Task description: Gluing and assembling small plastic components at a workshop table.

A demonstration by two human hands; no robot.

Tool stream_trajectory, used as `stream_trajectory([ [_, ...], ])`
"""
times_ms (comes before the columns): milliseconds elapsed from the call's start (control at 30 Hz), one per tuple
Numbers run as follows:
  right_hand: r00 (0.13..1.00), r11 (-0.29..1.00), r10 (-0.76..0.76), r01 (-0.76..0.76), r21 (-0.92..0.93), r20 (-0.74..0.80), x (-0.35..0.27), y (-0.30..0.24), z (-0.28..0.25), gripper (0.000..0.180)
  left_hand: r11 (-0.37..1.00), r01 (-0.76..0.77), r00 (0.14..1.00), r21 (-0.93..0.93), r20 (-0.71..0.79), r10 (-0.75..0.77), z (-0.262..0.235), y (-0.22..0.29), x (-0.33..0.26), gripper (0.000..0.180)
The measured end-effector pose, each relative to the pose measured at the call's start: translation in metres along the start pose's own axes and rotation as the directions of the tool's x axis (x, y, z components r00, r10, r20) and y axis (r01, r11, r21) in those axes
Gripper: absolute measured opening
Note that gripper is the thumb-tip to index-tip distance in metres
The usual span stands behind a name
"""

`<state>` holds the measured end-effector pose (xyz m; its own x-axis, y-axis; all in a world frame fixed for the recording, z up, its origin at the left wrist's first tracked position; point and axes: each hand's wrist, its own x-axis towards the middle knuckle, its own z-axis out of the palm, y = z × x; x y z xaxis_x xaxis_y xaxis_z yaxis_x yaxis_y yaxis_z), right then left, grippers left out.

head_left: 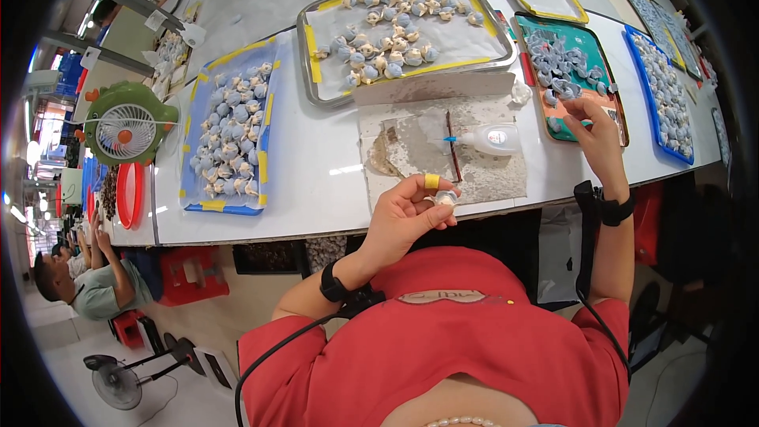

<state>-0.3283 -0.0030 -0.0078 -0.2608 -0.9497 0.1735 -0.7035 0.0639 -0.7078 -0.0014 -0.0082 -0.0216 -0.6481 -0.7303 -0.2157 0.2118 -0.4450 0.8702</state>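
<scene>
My left hand (407,217), with yellow tape round one finger, is closed on a small whitish piece (447,198), partly translucent, held between thumb and fingers above the table's near edge. Out to the right, my right hand (594,136) reaches over a green and orange tray (589,46). Its thumb and forefinger are a little apart beside loose grey-blue pieces (566,88). Between my hands lies a stained whitish board (490,178), bearing a white squeeze bottle (496,140) with a blue tip and a thin dark reddish stick (452,146).
A metal tray (304,55) and a blue tray (190,182) hold many small blue-and-cream figures. Another blue tray (686,156) of pale pieces stands far right. A green fan (126,133) and red basin (130,194) are left; a co-worker (111,289) sits beyond.
</scene>
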Motion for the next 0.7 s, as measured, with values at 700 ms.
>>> stream_trajectory([
  [700,0.971,0.93,-0.182,0.22,-0.293,0.153,0.033,0.019,0.009,0.02,0.997,-0.056,0.998,-0.05,0.009,0.056,-0.004,0.003,-0.005,0.03],
])
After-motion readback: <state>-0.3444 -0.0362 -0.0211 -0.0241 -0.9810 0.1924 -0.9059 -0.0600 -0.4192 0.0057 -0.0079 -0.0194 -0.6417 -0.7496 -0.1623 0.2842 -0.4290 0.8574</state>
